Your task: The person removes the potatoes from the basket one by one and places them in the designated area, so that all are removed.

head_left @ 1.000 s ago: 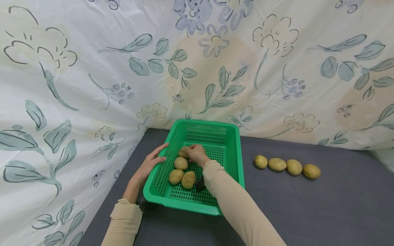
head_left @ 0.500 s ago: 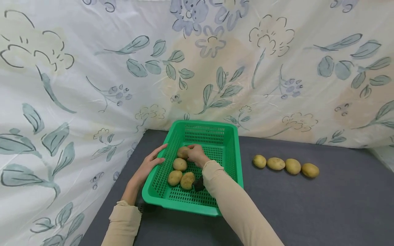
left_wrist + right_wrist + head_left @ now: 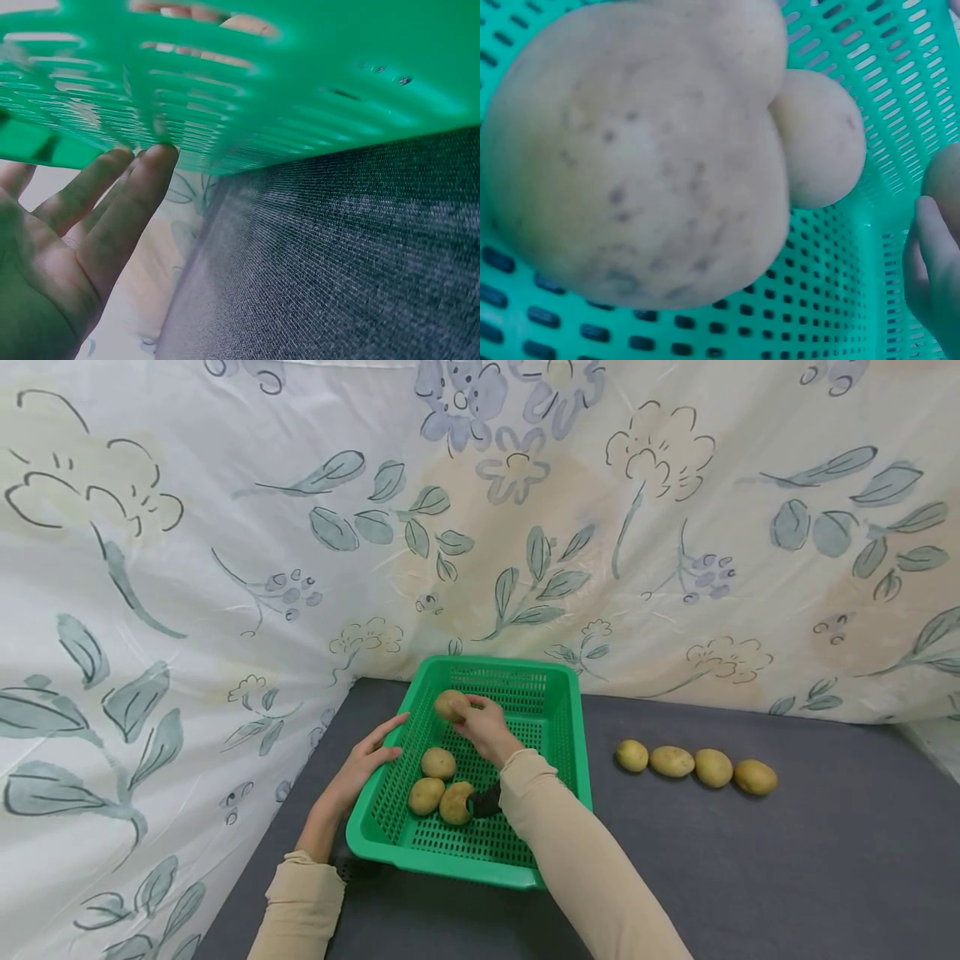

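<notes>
A green slotted plastic basket [image 3: 480, 878] stands on the dark table. Over its far left part my right hand [image 3: 486, 727] pinches a potato [image 3: 451, 705] between thumb and fingers, and the same held potato [image 3: 943, 184] shows at the right edge of the right wrist view. Below it in the basket lie three more potatoes, among them a rounded potato [image 3: 438, 763] and a rough-skinned potato [image 3: 456, 803]. My left hand [image 3: 363, 768] rests with extended fingers against the basket's left side; in the left wrist view the fingers [image 3: 127, 217] touch the slotted wall.
Right of the basket, several potatoes lie in a row, with an oval potato [image 3: 672, 762] among them. A floral cloth [image 3: 525, 527] hangs behind and to the left of the dark table [image 3: 675, 860]. A black wrist-worn device [image 3: 487, 802] sits under the right wrist.
My right hand has lifted the potato away from the others in the basket, up toward the far left rim. The left hand stays at the basket's side.
</notes>
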`<state>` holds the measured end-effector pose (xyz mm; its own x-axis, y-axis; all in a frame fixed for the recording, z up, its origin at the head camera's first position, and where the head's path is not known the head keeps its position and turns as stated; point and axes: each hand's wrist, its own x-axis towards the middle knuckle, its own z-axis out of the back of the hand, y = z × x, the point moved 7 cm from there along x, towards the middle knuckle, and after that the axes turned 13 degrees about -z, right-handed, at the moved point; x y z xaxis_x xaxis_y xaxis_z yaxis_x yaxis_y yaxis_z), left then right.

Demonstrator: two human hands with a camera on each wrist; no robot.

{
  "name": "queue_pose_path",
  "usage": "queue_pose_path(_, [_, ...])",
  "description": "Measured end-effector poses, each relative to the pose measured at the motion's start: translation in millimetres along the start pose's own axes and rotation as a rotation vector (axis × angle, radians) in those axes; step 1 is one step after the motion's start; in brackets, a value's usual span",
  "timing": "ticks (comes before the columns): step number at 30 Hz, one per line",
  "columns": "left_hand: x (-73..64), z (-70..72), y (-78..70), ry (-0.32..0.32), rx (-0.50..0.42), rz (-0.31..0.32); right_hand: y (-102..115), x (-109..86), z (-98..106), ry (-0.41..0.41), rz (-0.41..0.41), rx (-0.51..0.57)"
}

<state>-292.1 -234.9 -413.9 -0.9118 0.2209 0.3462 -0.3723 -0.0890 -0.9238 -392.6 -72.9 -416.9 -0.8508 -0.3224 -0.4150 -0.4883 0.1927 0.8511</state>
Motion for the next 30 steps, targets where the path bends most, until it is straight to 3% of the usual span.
queue_pose_path(16, [0.9,0.8,1.3,-0.001,0.022,0.001,19,-3.9,2,-0.034,0.068,0.187])
queue_pose_path(30, [-0.3,0.6,1.3,-0.007,0.024,0.016,49,-16.8,21,-0.066,0.117,0.156])
